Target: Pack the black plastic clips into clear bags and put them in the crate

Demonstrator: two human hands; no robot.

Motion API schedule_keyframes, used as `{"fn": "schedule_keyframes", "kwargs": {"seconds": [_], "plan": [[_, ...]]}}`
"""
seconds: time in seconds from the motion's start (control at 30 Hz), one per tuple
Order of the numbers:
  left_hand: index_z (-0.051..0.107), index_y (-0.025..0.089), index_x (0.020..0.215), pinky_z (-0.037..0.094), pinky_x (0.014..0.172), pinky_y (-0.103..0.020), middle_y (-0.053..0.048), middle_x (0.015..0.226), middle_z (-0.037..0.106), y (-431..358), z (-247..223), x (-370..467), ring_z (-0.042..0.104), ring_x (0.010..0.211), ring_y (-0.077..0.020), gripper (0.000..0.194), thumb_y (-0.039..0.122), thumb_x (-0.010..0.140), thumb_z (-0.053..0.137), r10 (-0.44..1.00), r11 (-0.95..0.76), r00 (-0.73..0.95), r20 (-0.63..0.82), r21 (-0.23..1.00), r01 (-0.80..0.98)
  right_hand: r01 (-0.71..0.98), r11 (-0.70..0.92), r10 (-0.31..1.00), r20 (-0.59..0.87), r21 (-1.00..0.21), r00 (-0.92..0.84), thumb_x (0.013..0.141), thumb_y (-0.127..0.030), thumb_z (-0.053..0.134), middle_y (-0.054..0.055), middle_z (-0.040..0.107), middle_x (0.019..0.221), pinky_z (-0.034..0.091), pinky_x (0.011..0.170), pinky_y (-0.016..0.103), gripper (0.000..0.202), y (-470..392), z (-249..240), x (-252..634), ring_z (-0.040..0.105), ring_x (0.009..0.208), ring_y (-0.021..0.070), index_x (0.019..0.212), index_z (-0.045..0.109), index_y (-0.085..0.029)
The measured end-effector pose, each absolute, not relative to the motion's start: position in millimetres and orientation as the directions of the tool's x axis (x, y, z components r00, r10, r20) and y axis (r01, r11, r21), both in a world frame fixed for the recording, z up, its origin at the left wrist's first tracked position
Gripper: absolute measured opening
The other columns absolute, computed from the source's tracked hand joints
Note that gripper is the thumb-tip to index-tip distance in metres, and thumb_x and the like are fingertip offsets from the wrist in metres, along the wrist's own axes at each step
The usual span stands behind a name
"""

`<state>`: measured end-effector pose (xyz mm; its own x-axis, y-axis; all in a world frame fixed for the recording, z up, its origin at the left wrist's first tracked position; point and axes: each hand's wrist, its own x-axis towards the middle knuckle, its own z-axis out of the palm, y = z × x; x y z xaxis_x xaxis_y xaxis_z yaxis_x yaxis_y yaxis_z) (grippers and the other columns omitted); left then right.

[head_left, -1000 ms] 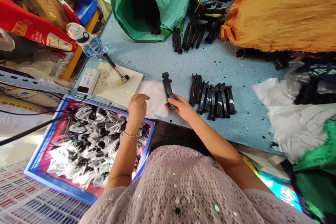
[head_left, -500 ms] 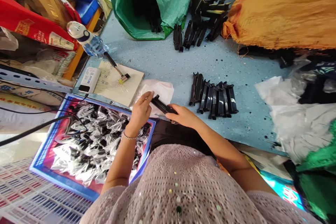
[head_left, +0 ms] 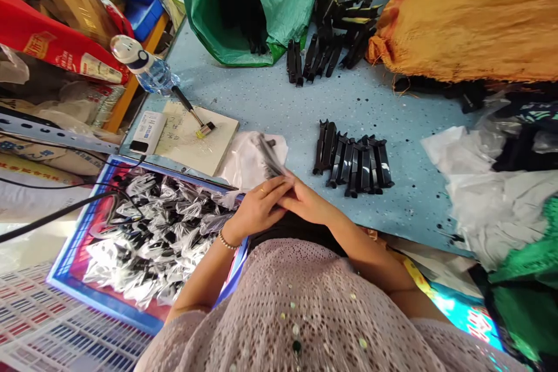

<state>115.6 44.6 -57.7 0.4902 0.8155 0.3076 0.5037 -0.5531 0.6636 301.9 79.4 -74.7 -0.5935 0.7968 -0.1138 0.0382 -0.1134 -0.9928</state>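
Note:
My left hand (head_left: 260, 207) and my right hand (head_left: 310, 202) meet in front of my body at the table's edge. Between them a long, narrow black plastic part (head_left: 271, 158) sticks out, pointing away from me. It looks greyish and smeared, as if clear film covers it. My right hand is closed round its near end. The left fingers are bent over the same end, against the right hand; what lies under them is hidden. White plastic bags (head_left: 244, 157) lie flat beneath the part. To the right, several similar black parts (head_left: 352, 158) stand in a row.
A blue crate (head_left: 104, 302) of bagged black parts is at lower left. A notepad (head_left: 187, 154), a brush-like tool (head_left: 192, 106) and a water bottle (head_left: 150, 72) occupy the table's left. Behind are a green sack (head_left: 288, 0), loose black parts (head_left: 340, 29) and an orange sack (head_left: 471, 17).
My left hand has moved right and nearer to me, joining the right hand. The black part has swung to point more directly away, and now looks film-covered.

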Motion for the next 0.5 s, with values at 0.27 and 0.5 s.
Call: {"fn": "schedule_keyframes", "kwargs": {"seconds": [0.27, 0.5], "plan": [[0.072, 0.053, 0.114, 0.063, 0.076, -0.037, 0.009, 0.109, 0.078, -44, 11, -45, 0.075, 0.095, -0.0237, 0.034, 0.036, 0.085, 0.066, 0.956, -0.097, 0.268, -0.122, 0.729, 0.678, 0.258, 0.153, 0.745, -0.06, -0.954, -0.664, 0.103, -0.031, 0.051, 0.009, 0.072, 0.126, 0.057, 0.098, 0.044, 0.036, 114, -40, 348, 0.071, 0.105, 0.0198, 0.134, 0.066, -0.024], [0.062, 0.032, 0.059, 0.056, 0.075, -0.043, 0.008, 0.058, 0.072, -92, -79, -227, 0.072, 0.072, -0.0294, 0.039, 0.07, 0.06, 0.052, 0.748, 0.565, -0.456, -0.481, 0.102, 0.819, 0.772, 0.59, 0.765, -0.142, -0.236, -0.628, 0.09, -0.003, 0.043, 0.014, 0.046, 0.159, 0.04, 0.113, 0.065, 0.058, 232, -52, 404, 0.034, 0.152, 0.039, 0.142, 0.061, -0.02]]}}
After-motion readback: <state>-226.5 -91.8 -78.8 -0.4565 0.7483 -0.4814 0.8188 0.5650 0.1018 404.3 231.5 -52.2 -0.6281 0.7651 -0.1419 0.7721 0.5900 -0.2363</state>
